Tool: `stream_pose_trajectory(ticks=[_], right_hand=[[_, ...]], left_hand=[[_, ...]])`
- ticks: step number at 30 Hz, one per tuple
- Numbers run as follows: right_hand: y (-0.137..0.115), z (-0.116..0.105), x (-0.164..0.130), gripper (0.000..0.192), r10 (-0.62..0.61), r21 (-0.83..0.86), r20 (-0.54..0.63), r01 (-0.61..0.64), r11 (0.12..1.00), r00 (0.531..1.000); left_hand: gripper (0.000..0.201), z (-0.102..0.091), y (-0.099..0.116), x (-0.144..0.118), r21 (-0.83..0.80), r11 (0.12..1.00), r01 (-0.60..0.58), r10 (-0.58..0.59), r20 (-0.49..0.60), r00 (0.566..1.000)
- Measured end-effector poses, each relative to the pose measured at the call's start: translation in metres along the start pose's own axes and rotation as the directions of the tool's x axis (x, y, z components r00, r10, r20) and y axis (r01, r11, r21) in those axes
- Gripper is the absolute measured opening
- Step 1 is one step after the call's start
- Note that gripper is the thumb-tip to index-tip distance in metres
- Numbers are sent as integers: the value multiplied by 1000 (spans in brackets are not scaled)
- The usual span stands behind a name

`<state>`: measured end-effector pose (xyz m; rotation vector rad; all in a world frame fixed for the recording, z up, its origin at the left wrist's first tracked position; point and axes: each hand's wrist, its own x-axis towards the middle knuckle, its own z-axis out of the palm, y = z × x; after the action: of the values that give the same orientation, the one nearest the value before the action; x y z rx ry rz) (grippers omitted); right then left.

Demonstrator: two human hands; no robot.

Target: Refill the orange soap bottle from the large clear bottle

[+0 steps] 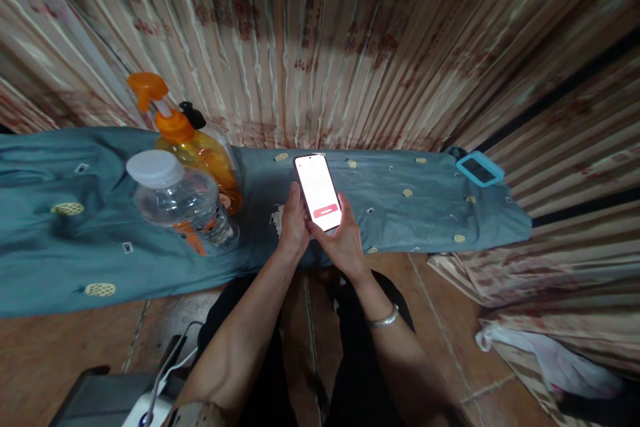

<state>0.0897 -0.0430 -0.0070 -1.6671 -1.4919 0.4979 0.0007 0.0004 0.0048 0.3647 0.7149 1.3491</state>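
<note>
A smartphone with a bright white screen and a red button near its bottom is held between both hands. My left hand is closed along the phone's left side, thumb up by the edge. My right hand grips its lower right corner, with the thumb along the right edge. The fingers beneath the phone are hidden. The phone is above a narrow surface covered by a teal cloth with pineapple prints. Left of my hands stands a large clear plastic bottle with a white cap.
Behind the clear bottle is an orange pump bottle with amber liquid. A small blue digital clock lies at the cloth's right end. Pleated curtains hang behind. A white power strip with cables is at lower left, above the tiled floor.
</note>
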Motion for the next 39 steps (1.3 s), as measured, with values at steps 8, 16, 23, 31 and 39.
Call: stream_pose_trajectory(ticks=[8,16,23,31,39], right_hand=[[8,-9,3,89,-26,-79,33,29,996,999],[10,-23,3,91,-52,-203,-14,48,978,999],[11,-40,8,89,-136,-361,-77,100,927,988],[74,-98,39,70,31,-536,-134,-99,839,990],[168,-166,54,39,339,-611,-278,-438,659,899]], left_hand=[[42,5,-2,-4,24,1000,4,-4,15,1000],[42,5,-4,-6,94,993,70,-75,53,996],[55,-1,-10,0,187,982,37,-68,161,985],[59,-17,-6,1,210,978,-3,-25,127,992],[63,-21,-3,5,237,971,-44,8,149,989]])
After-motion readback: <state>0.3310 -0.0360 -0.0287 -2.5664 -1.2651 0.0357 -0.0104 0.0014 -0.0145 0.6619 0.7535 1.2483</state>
